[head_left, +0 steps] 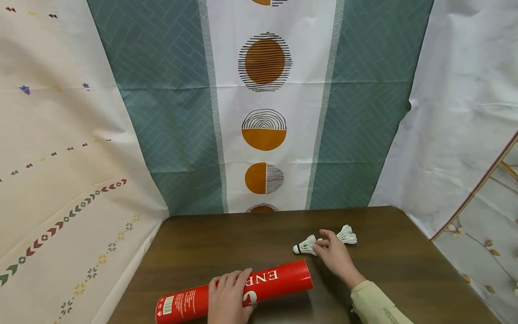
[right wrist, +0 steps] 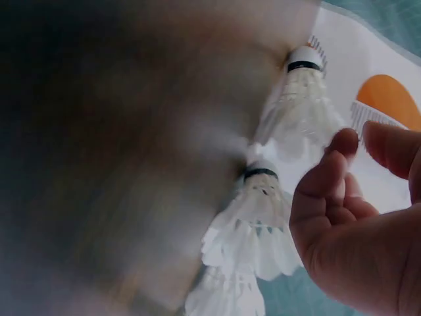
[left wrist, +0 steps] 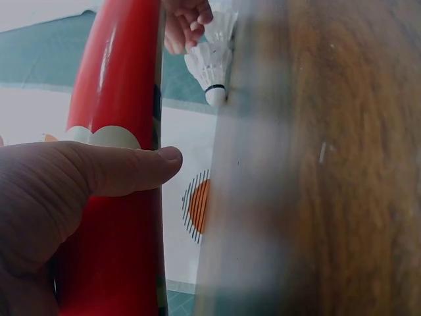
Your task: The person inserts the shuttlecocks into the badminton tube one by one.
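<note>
My left hand (head_left: 229,294) grips a long red shuttlecock tube (head_left: 279,281) round its middle, the thumb lying across it in the left wrist view. The tube tilts, its right end higher in the head view, over a dark shadow on the table. My right hand (head_left: 335,256) hovers at a row of white feather shuttlecocks, fingers bent and nothing between thumb and forefinger. One shuttlecock (head_left: 306,245) lies cork to the left by the fingertips. In the right wrist view a second shuttlecock (right wrist: 260,224) lies behind it, with the feathers of another (right wrist: 227,293) below.
The brown wooden table (head_left: 226,243) has rounded far corners. Behind it hangs a green and white cloth (head_left: 170,112) with orange circles. A cream patterned cloth (head_left: 60,157) drapes the left side, a pale one (head_left: 453,135) the right.
</note>
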`<state>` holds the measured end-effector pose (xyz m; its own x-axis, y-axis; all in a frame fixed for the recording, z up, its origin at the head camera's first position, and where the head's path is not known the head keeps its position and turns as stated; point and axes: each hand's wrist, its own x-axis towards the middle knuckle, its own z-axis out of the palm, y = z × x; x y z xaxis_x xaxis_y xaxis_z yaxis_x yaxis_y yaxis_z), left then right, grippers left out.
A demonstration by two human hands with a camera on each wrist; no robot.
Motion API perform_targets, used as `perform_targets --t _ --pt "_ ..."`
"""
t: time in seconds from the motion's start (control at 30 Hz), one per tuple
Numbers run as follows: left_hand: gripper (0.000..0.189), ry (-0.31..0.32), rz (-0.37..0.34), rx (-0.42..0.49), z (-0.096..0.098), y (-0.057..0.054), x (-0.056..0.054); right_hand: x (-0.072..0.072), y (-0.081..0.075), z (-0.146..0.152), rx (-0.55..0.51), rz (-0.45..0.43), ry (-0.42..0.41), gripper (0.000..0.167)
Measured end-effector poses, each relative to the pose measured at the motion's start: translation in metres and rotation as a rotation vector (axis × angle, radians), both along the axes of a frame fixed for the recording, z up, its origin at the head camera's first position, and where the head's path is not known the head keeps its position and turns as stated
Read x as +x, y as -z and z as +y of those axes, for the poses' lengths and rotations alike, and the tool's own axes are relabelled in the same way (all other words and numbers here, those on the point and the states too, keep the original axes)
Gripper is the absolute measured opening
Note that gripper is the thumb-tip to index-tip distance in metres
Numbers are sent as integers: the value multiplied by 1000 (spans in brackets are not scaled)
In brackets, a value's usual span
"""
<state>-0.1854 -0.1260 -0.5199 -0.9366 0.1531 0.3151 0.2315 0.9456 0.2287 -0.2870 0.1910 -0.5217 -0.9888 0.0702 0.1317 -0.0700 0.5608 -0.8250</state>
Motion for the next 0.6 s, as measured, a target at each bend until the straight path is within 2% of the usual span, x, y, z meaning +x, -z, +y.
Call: perform_targets --t 0.1,0.23,0.4,0.6 --pt "89 -9 -3 1 -1 1 -1 -6 5 -2 12 -5 17 57" --pt "90 -25 -2 5 -2 2 0 0 7 2 -19 -38 20 56" --pt "92 -39 1 9 -4 1 -1 22 -9 16 -113 -56 17 59" --pt "93 -58 3 20 -8 3 -4 54 -30 34 -171 -74 4 64"
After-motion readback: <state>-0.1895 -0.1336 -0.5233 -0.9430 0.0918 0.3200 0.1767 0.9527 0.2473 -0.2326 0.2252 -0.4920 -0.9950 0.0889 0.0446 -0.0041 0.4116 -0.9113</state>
